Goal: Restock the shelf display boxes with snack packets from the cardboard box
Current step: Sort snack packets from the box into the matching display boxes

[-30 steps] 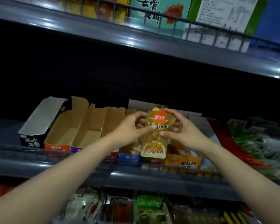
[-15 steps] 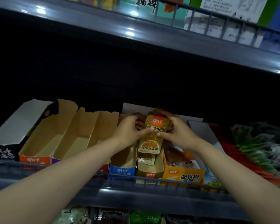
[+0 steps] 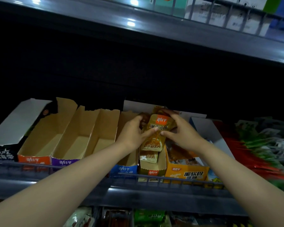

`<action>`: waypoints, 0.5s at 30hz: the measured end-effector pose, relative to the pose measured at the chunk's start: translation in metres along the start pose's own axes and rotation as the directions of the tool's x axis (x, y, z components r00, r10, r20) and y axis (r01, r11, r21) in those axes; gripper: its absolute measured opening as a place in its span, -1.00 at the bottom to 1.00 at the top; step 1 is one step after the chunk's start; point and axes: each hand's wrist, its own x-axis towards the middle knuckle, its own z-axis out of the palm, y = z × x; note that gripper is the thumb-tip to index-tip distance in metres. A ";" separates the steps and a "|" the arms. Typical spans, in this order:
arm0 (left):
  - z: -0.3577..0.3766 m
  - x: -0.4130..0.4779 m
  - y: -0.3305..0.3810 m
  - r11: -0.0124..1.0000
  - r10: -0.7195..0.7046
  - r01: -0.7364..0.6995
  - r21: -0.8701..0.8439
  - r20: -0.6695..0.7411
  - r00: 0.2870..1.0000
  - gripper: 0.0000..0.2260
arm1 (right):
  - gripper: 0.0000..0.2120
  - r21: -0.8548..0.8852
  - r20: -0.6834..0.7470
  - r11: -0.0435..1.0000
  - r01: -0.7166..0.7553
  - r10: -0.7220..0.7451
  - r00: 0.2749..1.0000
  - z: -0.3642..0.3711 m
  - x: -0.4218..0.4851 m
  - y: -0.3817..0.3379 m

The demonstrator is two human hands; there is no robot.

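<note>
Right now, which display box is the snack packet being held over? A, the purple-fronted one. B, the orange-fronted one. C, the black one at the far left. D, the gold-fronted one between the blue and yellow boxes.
D: the left hand and the right hand pinch the snack packet above the gold-fronted box, between the blue box and the yellow box.
</note>
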 end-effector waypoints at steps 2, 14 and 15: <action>0.002 -0.005 0.001 0.997 -0.035 0.038 -0.068 0.050 0.998 -0.71 | -0.32 -0.011 0.021 1.000 -0.006 0.006 1.000 0.002 -0.001 -0.001; -0.005 -0.008 0.000 0.846 -0.097 0.019 0.533 0.120 0.988 -0.60 | -0.39 -0.041 0.066 0.999 -0.004 0.006 0.998 0.008 -0.011 -0.006; -0.003 -0.009 -0.001 0.853 -0.116 0.042 0.520 0.112 0.987 -0.62 | -0.38 -0.006 0.086 1.000 -0.010 0.010 0.996 0.009 -0.011 -0.007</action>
